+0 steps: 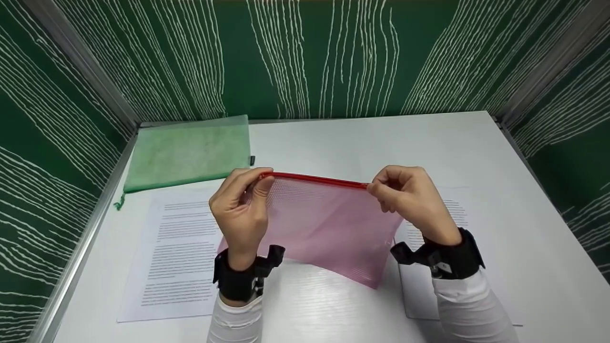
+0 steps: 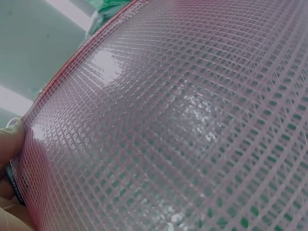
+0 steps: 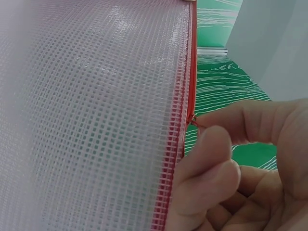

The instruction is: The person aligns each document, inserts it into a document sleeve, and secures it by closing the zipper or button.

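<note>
A pink mesh zipper pouch (image 1: 324,228) is held up above the table, its red zipper (image 1: 317,179) along the top edge. With thumb and fingers my left hand (image 1: 240,212) pinches the pouch's upper left corner. At the zipper's right end my right hand (image 1: 412,200) pinches the small zipper pull (image 3: 193,120) between thumb and finger. The mesh (image 2: 159,110) fills most of the left wrist view, with some fingers at its left edge. The pouch's body hangs down and slants toward me.
A green zipper pouch (image 1: 190,155) lies at the back left of the white table (image 1: 329,314). Printed paper (image 1: 178,257) lies at the left, partly under my left hand. More printed paper (image 1: 457,212) and a dark-edged flat sheet (image 1: 421,295) lie at the right. Green walls enclose the table.
</note>
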Motion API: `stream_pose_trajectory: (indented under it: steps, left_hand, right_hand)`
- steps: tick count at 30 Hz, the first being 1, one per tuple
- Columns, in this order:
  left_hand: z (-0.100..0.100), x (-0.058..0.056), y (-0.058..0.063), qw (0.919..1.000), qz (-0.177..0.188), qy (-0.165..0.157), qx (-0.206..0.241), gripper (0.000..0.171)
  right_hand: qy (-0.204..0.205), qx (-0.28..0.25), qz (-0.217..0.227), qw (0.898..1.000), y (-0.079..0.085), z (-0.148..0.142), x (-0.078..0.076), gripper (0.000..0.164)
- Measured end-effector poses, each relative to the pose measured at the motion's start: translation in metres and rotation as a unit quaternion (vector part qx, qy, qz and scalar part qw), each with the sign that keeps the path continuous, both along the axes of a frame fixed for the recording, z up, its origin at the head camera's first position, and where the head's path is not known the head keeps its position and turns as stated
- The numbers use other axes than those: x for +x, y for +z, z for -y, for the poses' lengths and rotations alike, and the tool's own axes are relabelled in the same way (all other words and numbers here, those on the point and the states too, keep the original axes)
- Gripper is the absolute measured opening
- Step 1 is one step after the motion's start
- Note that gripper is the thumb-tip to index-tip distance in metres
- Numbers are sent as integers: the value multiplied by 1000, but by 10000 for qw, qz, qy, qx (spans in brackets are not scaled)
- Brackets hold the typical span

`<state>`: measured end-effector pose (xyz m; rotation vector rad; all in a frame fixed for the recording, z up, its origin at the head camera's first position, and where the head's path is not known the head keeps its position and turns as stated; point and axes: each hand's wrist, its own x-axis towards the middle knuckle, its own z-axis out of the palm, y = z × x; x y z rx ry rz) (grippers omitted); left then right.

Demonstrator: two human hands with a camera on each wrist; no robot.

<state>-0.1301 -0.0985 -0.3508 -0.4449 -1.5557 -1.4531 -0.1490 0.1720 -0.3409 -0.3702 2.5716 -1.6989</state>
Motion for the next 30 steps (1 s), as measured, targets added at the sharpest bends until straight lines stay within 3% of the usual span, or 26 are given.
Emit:
stream_pose_trajectory:
  steps: [14,30]
  left_hand:
    - [0,-1,-1,9999,-12,113,3,11]
    - [4,-1,1,9998,15,177,40,11]
  right_hand:
    - [5,-143,127,9998,0,-5,0,12]
    - [-24,43,120,9999,-3,-9,-3,11]
